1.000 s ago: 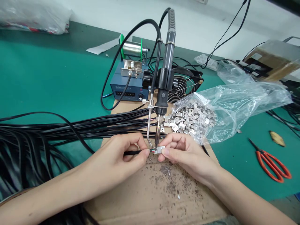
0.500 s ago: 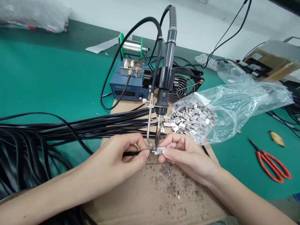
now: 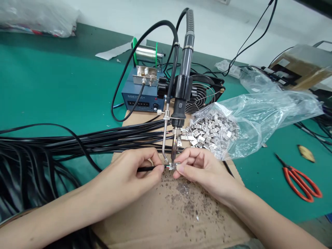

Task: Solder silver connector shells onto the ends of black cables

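My left hand pinches a black cable near its end, where small coloured wires show. Between thumb and fingers my right hand holds a small metal connector, partly hidden by the fingertips. The wire ends meet the connector directly under the tip of the upright soldering iron. Beside the iron, a thin bent metal feed tube points at the same spot. Whether the iron tip touches the metal is too small to tell.
Behind the iron stand a blue soldering station, a solder spool and a fan. Loose connectors spill from a plastic bag. Black cables lie left; red-handled scissors lie right. Cardboard is beneath my hands.
My right hand has shifted slightly left with the connector, and its fingertips now cover more of it. My left hand has hardly moved.
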{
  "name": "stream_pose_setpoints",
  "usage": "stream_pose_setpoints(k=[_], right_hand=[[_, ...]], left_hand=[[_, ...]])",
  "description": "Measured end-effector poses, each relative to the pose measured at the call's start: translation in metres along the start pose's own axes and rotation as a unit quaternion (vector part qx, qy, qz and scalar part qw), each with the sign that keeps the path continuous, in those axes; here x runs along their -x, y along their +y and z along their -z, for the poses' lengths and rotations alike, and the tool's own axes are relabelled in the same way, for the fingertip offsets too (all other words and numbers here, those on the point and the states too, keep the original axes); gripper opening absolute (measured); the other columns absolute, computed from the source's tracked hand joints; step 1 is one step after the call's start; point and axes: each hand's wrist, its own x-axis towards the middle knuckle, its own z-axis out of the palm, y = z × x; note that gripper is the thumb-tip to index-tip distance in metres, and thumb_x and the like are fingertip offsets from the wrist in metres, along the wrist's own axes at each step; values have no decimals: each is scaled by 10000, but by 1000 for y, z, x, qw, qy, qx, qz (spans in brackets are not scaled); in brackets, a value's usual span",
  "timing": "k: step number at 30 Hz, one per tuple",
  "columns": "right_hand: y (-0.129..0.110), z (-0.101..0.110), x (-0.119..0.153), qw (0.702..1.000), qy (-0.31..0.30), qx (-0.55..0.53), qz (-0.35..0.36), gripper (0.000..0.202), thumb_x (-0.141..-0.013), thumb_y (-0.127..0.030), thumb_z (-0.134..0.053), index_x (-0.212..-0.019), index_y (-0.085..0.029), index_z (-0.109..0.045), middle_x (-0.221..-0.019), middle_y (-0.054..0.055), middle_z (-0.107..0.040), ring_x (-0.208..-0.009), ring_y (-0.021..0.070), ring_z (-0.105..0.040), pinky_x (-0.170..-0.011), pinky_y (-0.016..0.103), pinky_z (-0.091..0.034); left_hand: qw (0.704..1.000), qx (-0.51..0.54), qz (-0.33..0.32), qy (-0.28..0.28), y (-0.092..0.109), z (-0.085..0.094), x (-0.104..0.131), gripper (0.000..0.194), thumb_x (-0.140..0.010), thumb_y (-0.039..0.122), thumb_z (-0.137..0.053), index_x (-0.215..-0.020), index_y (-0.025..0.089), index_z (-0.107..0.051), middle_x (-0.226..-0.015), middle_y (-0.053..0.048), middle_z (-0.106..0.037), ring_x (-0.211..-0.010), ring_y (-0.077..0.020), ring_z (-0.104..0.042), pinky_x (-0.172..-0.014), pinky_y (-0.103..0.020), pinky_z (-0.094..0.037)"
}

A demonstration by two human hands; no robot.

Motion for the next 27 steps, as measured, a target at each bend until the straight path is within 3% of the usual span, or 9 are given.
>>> stream_pose_setpoints(k=[13, 17, 27], right_hand=[[0, 4, 2, 999, -32, -31, 1, 121, -734, -226, -829, -755, -193, -714, -640, -1, -749, -554, 100, -637, -604, 231, -487], [0, 5, 2, 998, -44, -42, -4, 116, -734, -232, -833, -764, -200, -726, -645, -1, -750, -565, 100, -640, -616, 232, -487], [0, 2, 2, 999, -28, -33, -8, 115, -739, -207, -825, -762, -198, -714, -643, -4, -753, -556, 93, -643, -618, 225, -490]], left_hand=[[998, 57, 15, 3, 5, -4, 2, 194, -800, 348, -562, -668, 206, -555, -623, 29, -634, -602, -134, -529, -530, -193, -384], [1000, 24, 15, -1, 1, -3, 2, 213, -819, 356, -540, -673, 203, -562, -586, 34, -606, -566, -126, -487, -511, -198, -347], [1000, -20, -13, -3, -1, -1, 2, 204, -835, 312, -520, -671, 207, -579, -621, 26, -632, -614, -143, -566, -540, -207, -406]])
